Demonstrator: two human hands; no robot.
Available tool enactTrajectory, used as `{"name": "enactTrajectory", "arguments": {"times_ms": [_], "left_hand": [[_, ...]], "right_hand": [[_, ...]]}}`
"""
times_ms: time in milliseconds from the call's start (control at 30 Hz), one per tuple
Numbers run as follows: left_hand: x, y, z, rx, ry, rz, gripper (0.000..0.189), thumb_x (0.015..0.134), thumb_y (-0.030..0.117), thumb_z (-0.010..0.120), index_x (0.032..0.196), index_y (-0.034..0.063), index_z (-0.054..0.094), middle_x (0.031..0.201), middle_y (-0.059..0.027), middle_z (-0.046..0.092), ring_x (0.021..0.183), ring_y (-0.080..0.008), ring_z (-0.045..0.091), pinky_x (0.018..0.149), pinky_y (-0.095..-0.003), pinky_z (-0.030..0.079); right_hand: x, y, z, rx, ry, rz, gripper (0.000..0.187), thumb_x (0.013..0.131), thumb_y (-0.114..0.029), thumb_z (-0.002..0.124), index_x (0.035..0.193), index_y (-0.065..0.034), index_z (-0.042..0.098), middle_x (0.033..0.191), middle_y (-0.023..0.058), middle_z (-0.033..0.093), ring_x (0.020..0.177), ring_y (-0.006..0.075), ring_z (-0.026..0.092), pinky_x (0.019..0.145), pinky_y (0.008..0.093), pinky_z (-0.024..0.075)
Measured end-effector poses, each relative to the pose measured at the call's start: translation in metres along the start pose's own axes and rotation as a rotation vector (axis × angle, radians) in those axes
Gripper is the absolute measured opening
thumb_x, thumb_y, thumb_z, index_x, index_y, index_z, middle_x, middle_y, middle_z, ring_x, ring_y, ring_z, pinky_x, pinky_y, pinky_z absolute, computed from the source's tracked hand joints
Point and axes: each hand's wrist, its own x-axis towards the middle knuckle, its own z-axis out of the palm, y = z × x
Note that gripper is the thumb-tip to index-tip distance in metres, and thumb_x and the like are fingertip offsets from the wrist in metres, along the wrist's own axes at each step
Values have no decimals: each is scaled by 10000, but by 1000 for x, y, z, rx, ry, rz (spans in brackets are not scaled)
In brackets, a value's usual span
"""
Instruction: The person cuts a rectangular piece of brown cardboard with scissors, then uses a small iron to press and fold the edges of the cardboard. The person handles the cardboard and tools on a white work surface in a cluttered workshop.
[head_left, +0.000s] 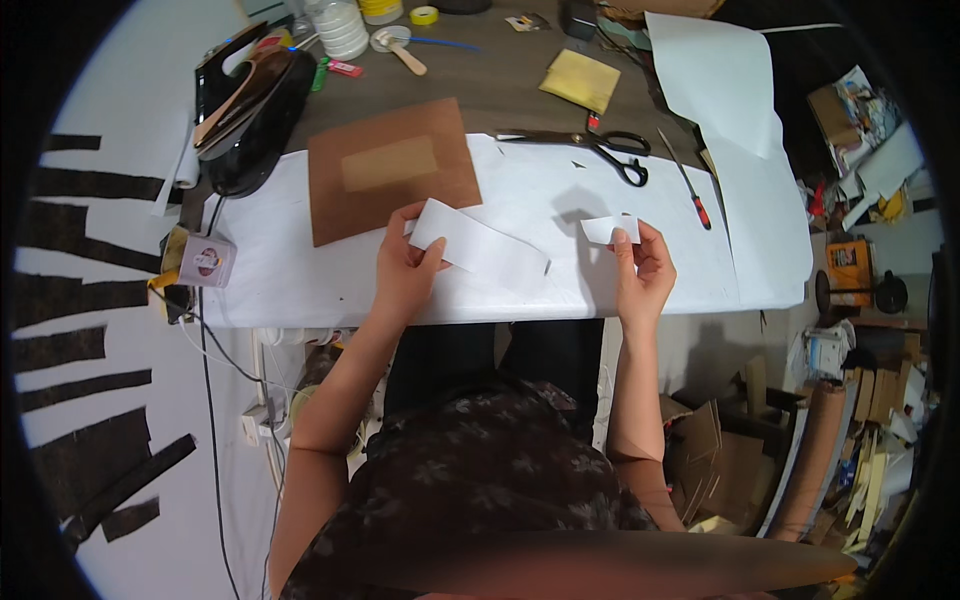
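Note:
Between the thumb and fingers of my left hand (409, 262) is a long white paper strip (484, 240), its far end slanting down to the right. My right hand (645, 266) pinches a smaller white paper piece (600, 229) a short way to the right, apart from the strip. Both are held over the white sheet (337, 277) that covers the front of the table. Just beyond my left hand lies a brown rectangular panel (390, 202) with a lighter tan rectangle (390, 163) on it. Black-handled scissors (577, 139) rest beyond my right hand.
A clothes iron (255, 112) stands at the left. A red-handled pointed tool (694, 195) lies at right beside a large white paper sheet (742, 97). Farther back are a folded yellow cloth (581, 81), a brush (405, 56) on a lid, and a plastic bottle (339, 30).

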Motion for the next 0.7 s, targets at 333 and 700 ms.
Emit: {"name": "enactTrajectory", "arguments": {"times_ms": [333, 700], "left_hand": [[-19, -4, 13, 916, 206, 807, 580, 909, 24, 726, 1446, 14, 507, 1404, -206, 578, 1293, -383, 561, 1114, -511, 454], [-33, -16, 22, 878, -359, 761, 289, 986, 193, 680, 1219, 29, 732, 1401, -121, 655, 1424, -294, 519, 1253, -526, 308]], "right_hand": [[-5, 12, -5, 175, -283, 271, 92, 1024, -98, 711, 1039, -18, 669, 887, -9, 705, 799, 58, 614, 716, 220, 489], [12, 2, 19, 312, -546, 440, 113, 970, -68, 770, 1014, -34, 672, 863, 14, 718, 744, 87, 678, 661, 239, 565]]}}
